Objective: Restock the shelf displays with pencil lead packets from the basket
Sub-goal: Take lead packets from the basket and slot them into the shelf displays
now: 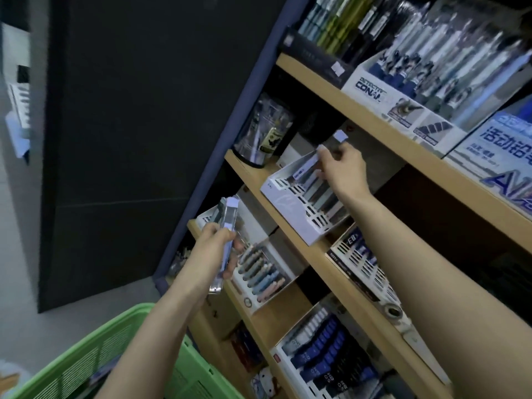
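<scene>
Pinching one packet (306, 167) over the white tray (283, 201) on the shelf (331, 263), the right hand (344, 165) curls round it; the left hand (213, 249) grips several packets (229, 217) above the basket (86, 344).

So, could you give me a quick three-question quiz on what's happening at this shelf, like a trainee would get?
1. Fill in: the basket at lower left is ___ in colour.
2. Where is the right hand putting its packet? A) the white slotted tray B) the basket C) nowhere, it hangs idle.
3. True or false: the left hand is empty.

Key: 1 green; 2 A; 3 false, it grips a bundle of packets.
</scene>
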